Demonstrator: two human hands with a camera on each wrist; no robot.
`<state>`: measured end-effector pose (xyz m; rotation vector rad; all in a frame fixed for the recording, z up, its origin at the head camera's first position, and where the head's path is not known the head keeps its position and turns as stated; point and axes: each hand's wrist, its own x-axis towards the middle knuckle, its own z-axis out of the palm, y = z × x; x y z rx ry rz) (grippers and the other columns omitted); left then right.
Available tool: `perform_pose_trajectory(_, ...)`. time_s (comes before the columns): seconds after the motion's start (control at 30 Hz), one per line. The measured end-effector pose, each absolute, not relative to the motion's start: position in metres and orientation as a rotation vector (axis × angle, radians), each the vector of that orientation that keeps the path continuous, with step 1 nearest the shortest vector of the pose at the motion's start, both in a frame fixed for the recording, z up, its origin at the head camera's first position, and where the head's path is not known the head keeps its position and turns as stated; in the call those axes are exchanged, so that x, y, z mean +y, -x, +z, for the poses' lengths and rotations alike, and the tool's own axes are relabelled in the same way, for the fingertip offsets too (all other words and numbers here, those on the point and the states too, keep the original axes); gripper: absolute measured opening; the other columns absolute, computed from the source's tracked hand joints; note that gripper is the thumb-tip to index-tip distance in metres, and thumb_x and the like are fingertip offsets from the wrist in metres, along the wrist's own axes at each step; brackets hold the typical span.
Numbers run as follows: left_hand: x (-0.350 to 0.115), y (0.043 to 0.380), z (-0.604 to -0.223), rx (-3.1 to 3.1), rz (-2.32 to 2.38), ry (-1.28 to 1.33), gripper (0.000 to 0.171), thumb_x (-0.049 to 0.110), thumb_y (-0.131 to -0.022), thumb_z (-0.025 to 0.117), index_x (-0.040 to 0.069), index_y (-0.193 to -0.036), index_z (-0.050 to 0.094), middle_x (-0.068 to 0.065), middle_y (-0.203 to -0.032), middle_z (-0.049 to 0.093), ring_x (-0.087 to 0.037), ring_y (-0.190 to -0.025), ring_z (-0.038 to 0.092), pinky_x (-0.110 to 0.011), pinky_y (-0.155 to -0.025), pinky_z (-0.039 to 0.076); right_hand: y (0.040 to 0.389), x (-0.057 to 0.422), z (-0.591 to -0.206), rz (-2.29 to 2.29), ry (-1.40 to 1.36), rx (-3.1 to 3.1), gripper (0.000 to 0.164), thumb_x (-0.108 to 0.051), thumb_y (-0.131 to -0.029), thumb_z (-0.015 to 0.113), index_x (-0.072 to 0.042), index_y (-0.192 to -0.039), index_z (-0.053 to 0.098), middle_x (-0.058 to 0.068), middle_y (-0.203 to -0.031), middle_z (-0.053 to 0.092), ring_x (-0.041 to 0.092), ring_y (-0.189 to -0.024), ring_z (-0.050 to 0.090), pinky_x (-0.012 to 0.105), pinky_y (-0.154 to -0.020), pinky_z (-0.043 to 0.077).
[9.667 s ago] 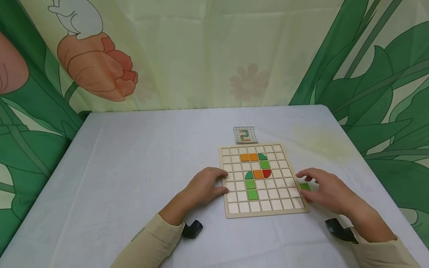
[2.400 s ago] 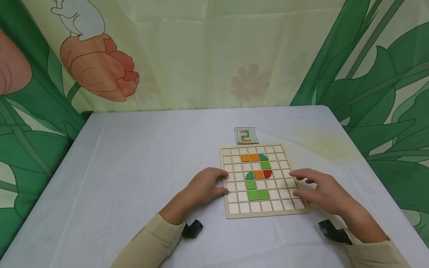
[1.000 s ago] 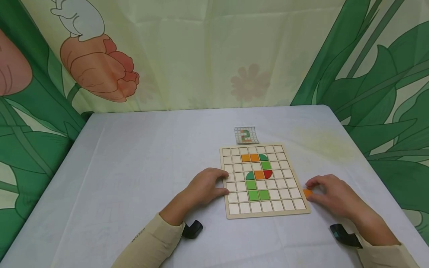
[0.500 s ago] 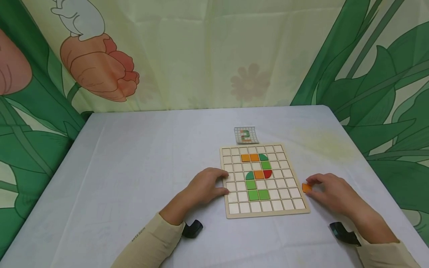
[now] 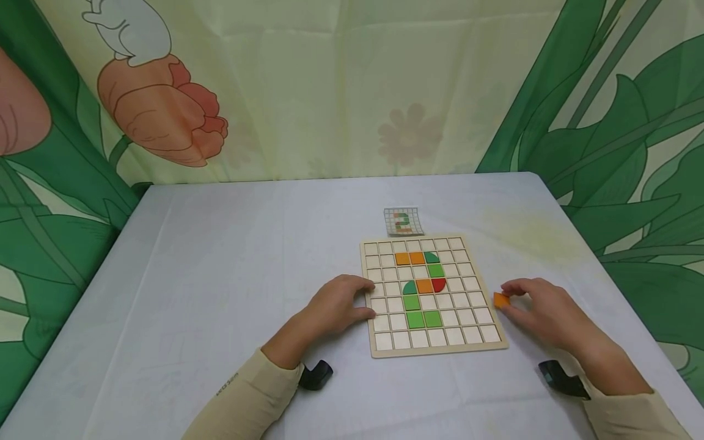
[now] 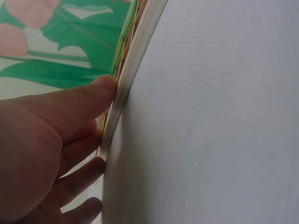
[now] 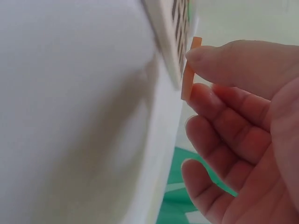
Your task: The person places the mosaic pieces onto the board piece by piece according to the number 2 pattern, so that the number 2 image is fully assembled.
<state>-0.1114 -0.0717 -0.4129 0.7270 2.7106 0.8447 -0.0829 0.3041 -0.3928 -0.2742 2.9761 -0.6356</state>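
A wooden grid board (image 5: 456, 318) lies on the white table. Its coloured tiles form a winding figure: orange squares (image 5: 409, 258), green squares (image 5: 415, 319), dark green rounded pieces (image 5: 431, 257) and a red rounded piece (image 5: 438, 285). My left hand (image 5: 335, 308) rests its thumb and fingertips against the board's left edge; in the left wrist view the thumb (image 6: 88, 100) touches the wooden rim. Just off the board's right edge, my right hand (image 5: 544, 308) pinches a loose orange square tile (image 5: 501, 300). The right wrist view shows that tile edge-on between thumb and index finger, above the table.
Behind the board lies a small card (image 5: 404, 221) printed with a grid and a similar coloured figure. White cloth (image 5: 220, 275) covers the table. A printed curtain (image 5: 308, 91) hangs behind it. Black wrist devices (image 5: 316, 376) sit under both forearms.
A second green square has joined the lower row since the oldest frame. My right hand has picked up an orange tile beside the board and raised it slightly. The left hand stays put.
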Motion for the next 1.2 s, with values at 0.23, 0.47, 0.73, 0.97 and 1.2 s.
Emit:
perform_pose_trajectory(0.23, -0.072, 0.111, -0.413, 2.716, 0.826, -0.737, 0.047, 0.025, -0.087, 0.081, 0.006, -0.127, 0.066, -0.006, -0.128, 0.065, -0.026, -0.127, 0.054, -0.039, -0.107, 0.043, 0.081, 0.293, -0.387, -0.69, 0.353, 2.97, 0.035, -0.014, -0.087, 0.077, 0.004, -0.115, 0.068, 0.019, -0.11, 0.067, 0.043, -0.109, 0.056, 0.062, -0.091, 0.046)
perform_pose_trajectory(0.47, -0.072, 0.111, -0.412, 2.712, 0.833, -0.728, 0.048, 0.025, -0.087, 0.081, 0.007, -0.128, 0.065, -0.006, -0.128, 0.065, -0.026, -0.127, 0.054, -0.039, -0.107, 0.043, 0.08, 0.275, -0.385, -0.684, 0.409, 2.941, 0.034, -0.018, -0.087, 0.079, 0.002, -0.113, 0.069, 0.015, -0.111, 0.067, 0.04, -0.109, 0.057, 0.06, -0.093, 0.047)
perform_pose_trajectory(0.73, -0.071, 0.111, -0.412, 2.708, 0.831, -0.721, 0.048, 0.026, -0.087, 0.081, 0.007, -0.128, 0.065, -0.006, -0.128, 0.064, -0.025, -0.128, 0.054, -0.039, -0.107, 0.043, 0.08, 0.257, -0.384, -0.677, 0.466, 2.91, 0.033, -0.016, -0.087, 0.078, 0.001, -0.114, 0.069, 0.011, -0.109, 0.067, 0.039, -0.109, 0.057, 0.058, -0.094, 0.049)
perform_pose_trajectory(0.97, -0.071, 0.111, -0.412, 2.713, 0.826, -0.72, 0.047, 0.026, -0.087, 0.08, 0.007, -0.128, 0.065, -0.005, -0.128, 0.065, -0.025, -0.127, 0.054, -0.038, -0.107, 0.043, 0.081, 0.247, -0.387, -0.64, 0.483, 2.892, 0.027, -0.015, -0.086, 0.077, -0.002, -0.109, 0.07, 0.007, -0.105, 0.066, 0.032, -0.102, 0.059, 0.053, -0.089, 0.052)
perform_pose_trajectory(1.2, -0.071, 0.111, -0.413, 2.712, 0.819, -0.725, 0.047, 0.026, -0.087, 0.081, 0.007, -0.127, 0.066, -0.006, -0.128, 0.065, -0.025, -0.127, 0.054, -0.038, -0.107, 0.043, 0.08, 0.244, -0.392, -0.656, 0.515, 2.893, 0.027, -0.014, -0.086, 0.079, -0.004, -0.11, 0.07, 0.004, -0.104, 0.065, 0.028, -0.101, 0.059, 0.05, -0.089, 0.053)
